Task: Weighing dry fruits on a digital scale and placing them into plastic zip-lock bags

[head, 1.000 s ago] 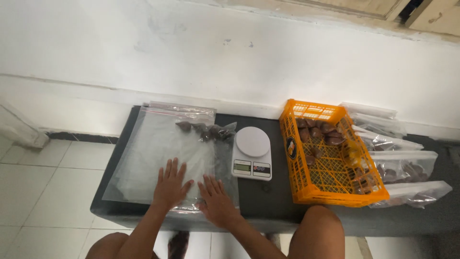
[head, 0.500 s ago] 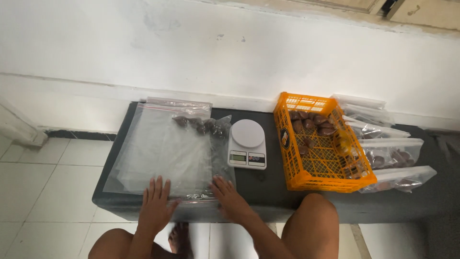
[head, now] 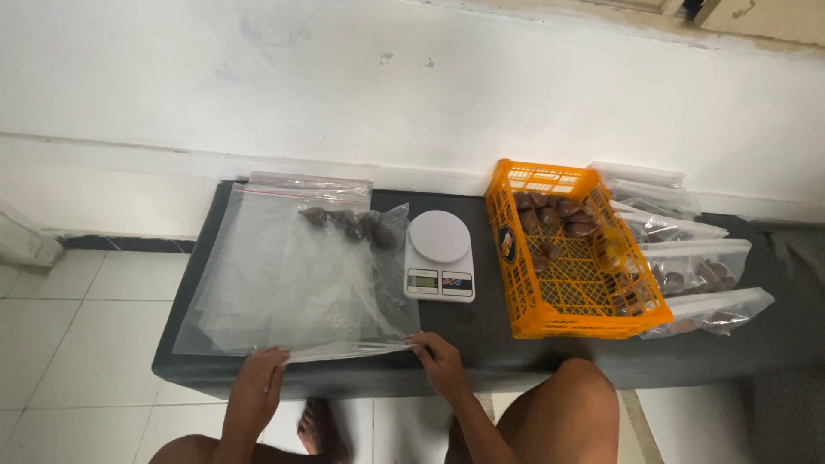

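While both pinch the clear plastic bag (head: pixel 292 275) at the table's (head: pixel 481 339) front edge, left hand (head: pixel 260 378) and right hand (head: pixel 440 359) stretch its opening.

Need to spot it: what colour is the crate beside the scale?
Orange crate, head view.

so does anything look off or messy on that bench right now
Nothing spilled. The filled bags lie in a loose, overlapping pile right of the orange crate, one jutting past it. The open bag is wrinkled but intact.
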